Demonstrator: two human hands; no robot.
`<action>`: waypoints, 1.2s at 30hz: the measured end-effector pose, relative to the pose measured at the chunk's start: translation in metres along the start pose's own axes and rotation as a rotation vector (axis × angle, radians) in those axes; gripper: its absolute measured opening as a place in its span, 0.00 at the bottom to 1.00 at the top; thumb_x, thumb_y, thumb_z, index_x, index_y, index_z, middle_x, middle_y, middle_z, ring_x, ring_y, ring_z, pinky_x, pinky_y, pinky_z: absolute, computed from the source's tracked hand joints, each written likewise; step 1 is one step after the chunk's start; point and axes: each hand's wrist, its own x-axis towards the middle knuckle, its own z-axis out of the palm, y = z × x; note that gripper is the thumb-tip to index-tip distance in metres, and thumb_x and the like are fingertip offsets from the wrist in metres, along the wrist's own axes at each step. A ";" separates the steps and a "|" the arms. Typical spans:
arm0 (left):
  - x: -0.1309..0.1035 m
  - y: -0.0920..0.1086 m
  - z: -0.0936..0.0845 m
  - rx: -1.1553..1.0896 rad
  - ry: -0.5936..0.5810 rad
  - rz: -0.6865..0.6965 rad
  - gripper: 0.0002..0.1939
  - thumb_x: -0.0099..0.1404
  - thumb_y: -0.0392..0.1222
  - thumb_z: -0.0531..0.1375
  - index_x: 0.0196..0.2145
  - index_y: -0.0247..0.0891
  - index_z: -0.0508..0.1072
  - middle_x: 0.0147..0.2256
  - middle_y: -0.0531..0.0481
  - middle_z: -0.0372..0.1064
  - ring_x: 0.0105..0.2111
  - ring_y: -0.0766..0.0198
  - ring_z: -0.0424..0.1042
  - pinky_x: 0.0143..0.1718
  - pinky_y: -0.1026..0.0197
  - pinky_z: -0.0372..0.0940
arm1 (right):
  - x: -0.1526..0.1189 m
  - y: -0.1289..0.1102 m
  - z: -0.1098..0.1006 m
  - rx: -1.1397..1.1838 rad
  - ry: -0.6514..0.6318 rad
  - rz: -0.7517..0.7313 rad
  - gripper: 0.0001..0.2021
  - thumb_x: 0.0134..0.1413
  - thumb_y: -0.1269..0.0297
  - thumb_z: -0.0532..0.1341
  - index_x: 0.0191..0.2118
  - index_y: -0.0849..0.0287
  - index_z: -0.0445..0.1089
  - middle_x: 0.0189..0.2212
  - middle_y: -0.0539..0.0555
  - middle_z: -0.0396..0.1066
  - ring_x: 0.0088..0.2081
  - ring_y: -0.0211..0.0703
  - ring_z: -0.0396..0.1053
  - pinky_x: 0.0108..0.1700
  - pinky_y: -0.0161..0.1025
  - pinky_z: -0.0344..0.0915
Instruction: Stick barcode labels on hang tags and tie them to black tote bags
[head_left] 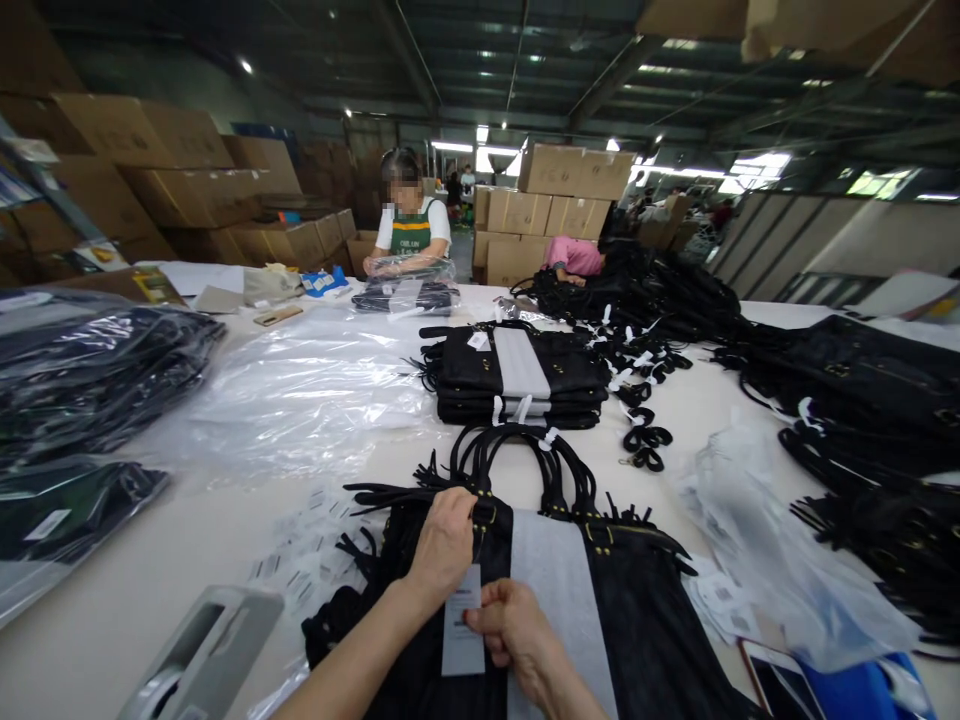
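Observation:
A black fringed handbag (645, 610) with a pale paper band (559, 590) lies in front of me, its handles (517, 440) pointing away. My left hand (446, 535) is at the bag's upper left, fingers curled at the base of a handle beside a brass buckle; what they grip is hidden. Below it, a light grey printed tag (463, 640) hangs over the black material. The thumb and fingers of my right hand (510, 625) pinch the tag's right edge. Beyond the handles sits a stack of black bags (487, 375) with a similar band.
Clear plastic bags (300, 390) and wrapped black bags (90, 370) cover the left. A grey tape dispenser (206, 655) stands near left, by loose labels (307, 550). At right are black bags (870, 380), crumpled plastic (780, 540) and a phone (780, 680). A person (412, 225) works across the table.

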 end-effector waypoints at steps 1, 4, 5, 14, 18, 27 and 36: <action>-0.003 0.002 0.007 0.053 -0.004 0.029 0.18 0.54 0.27 0.48 0.41 0.32 0.69 0.41 0.42 0.66 0.44 0.57 0.64 0.47 0.52 0.62 | 0.000 0.004 0.005 -0.001 0.023 0.002 0.10 0.27 0.71 0.58 0.23 0.57 0.56 0.09 0.41 0.55 0.11 0.27 0.45 0.15 0.29 0.37; -0.019 0.001 0.029 0.247 -0.016 0.164 0.21 0.57 0.29 0.49 0.49 0.29 0.65 0.50 0.37 0.61 0.52 0.52 0.57 0.50 0.50 0.59 | 0.004 0.014 0.020 -0.022 0.115 -0.030 0.13 0.27 0.75 0.57 0.26 0.56 0.56 0.06 0.38 0.51 0.10 0.29 0.45 0.13 0.30 0.39; -0.024 -0.003 0.035 0.301 -0.013 0.222 0.22 0.57 0.30 0.49 0.51 0.30 0.63 0.54 0.37 0.57 0.55 0.51 0.53 0.51 0.49 0.58 | 0.004 0.016 0.024 -0.032 0.143 -0.053 0.13 0.27 0.76 0.57 0.26 0.57 0.57 0.07 0.37 0.51 0.10 0.29 0.46 0.14 0.29 0.41; -0.040 -0.027 0.052 0.479 0.064 0.459 0.27 0.64 0.38 0.43 0.60 0.31 0.47 0.60 0.35 0.43 0.60 0.48 0.43 0.53 0.47 0.53 | -0.044 0.010 -0.073 -0.374 0.476 -0.581 0.13 0.49 0.63 0.53 0.41 0.58 0.66 0.28 0.52 0.72 0.26 0.39 0.68 0.28 0.34 0.63; -0.039 -0.018 0.049 0.495 0.055 0.461 0.29 0.64 0.39 0.42 0.61 0.33 0.39 0.61 0.35 0.39 0.59 0.45 0.44 0.54 0.44 0.50 | -0.040 0.019 -0.201 -0.686 0.978 -0.420 0.15 0.54 0.63 0.47 0.40 0.61 0.67 0.37 0.58 0.72 0.39 0.44 0.69 0.43 0.39 0.64; -0.036 -0.017 0.046 0.584 0.063 0.480 0.29 0.64 0.41 0.41 0.61 0.35 0.40 0.61 0.38 0.40 0.58 0.45 0.47 0.53 0.46 0.52 | -0.003 0.055 -0.322 -1.090 0.772 -0.285 0.29 0.39 0.87 0.44 0.48 0.63 0.66 0.53 0.61 0.62 0.55 0.46 0.58 0.54 0.42 0.55; -0.037 -0.019 0.045 0.635 0.060 0.509 0.29 0.64 0.45 0.40 0.61 0.33 0.41 0.61 0.37 0.41 0.59 0.46 0.46 0.53 0.47 0.52 | 0.001 0.030 -0.358 -1.334 0.375 -0.347 0.21 0.36 0.83 0.53 0.39 0.59 0.67 0.41 0.57 0.67 0.47 0.43 0.63 0.49 0.36 0.57</action>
